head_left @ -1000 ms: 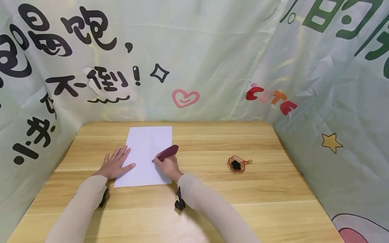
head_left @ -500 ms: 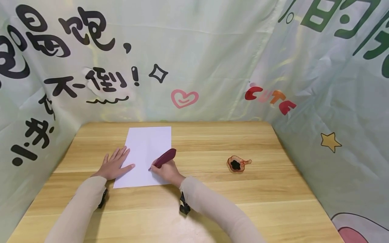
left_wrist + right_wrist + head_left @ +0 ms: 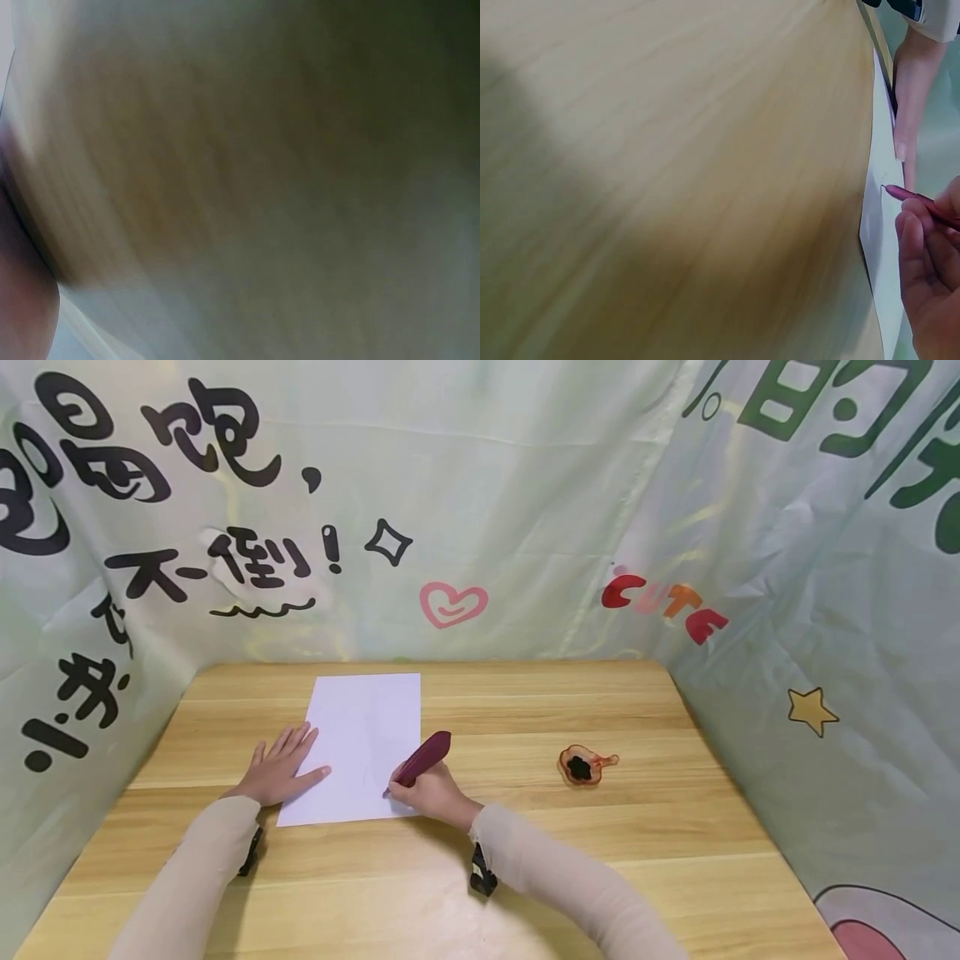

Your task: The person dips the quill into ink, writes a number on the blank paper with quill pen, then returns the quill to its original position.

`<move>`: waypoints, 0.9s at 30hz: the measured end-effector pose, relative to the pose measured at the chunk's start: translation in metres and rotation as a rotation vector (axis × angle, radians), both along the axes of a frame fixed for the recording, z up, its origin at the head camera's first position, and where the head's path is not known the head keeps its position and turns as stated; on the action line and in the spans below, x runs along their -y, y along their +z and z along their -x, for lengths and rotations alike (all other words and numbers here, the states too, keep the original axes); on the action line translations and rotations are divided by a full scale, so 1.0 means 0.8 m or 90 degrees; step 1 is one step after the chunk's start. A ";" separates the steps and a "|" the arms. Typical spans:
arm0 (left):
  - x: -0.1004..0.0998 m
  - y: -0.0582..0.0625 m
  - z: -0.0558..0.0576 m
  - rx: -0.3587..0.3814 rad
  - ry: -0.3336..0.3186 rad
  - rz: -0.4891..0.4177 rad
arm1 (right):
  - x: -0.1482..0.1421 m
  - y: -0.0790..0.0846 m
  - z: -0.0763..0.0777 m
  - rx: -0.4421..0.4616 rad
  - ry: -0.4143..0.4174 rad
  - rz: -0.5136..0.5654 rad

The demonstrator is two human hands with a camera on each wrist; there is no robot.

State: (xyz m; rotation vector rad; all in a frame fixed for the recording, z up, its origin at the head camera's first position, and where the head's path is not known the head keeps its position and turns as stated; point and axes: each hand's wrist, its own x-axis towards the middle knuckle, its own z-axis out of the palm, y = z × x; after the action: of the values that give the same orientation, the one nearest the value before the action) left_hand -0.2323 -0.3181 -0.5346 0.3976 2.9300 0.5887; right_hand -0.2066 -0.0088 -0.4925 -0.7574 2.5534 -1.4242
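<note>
A sheet of white paper (image 3: 352,718) lies on the wooden table. My left hand (image 3: 276,770) rests flat with fingers spread, its fingertips and thumb on the paper's left edge. My right hand (image 3: 431,793) pinches a maroon feather-shaped pen (image 3: 424,760) near its tip, over the lower right of the sheet. In the right wrist view the pen (image 3: 915,199) has its point at the paper (image 3: 885,217), beside a small dark mark. Faint thin strokes show on the sheet in the head view. The left wrist view is mostly blurred wood.
A small amber, translucent dish (image 3: 597,762) with a short handle and something black in it stands on the table (image 3: 525,843) to the right. A printed cloth (image 3: 525,510) hangs behind and along both sides of the table.
My right hand and the pen first shifted left and toward me, then right and closer to the paper's bottom edge. My left hand has stayed in place on the paper.
</note>
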 end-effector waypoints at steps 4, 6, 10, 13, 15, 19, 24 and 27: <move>0.001 0.001 -0.001 -0.005 0.003 -0.002 | -0.009 0.003 0.001 0.007 -0.006 -0.003; 0.001 0.002 -0.001 0.000 0.004 0.001 | -0.013 0.003 0.003 0.006 -0.011 -0.010; -0.001 0.001 -0.001 0.003 0.003 0.001 | -0.019 0.003 0.008 0.001 -0.027 -0.022; 0.000 -0.002 0.000 -0.006 0.001 -0.005 | -0.023 0.002 0.014 0.003 -0.040 -0.015; 0.002 -0.003 0.000 -0.012 0.001 -0.006 | -0.024 0.002 0.017 0.000 -0.047 -0.009; 0.003 -0.004 0.000 -0.003 0.002 0.001 | -0.025 0.003 0.024 -0.006 -0.071 0.003; 0.002 -0.004 0.001 0.005 0.006 0.010 | -0.022 0.002 0.034 -0.002 -0.091 0.025; 0.000 -0.002 0.001 0.007 0.009 0.012 | -0.018 -0.001 0.040 -0.016 -0.104 0.017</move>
State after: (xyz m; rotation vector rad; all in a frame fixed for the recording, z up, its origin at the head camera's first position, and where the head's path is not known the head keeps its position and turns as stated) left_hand -0.2334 -0.3182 -0.5359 0.3714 2.9281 0.5619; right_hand -0.2389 0.0054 -0.4930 -0.5858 2.6744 -1.5071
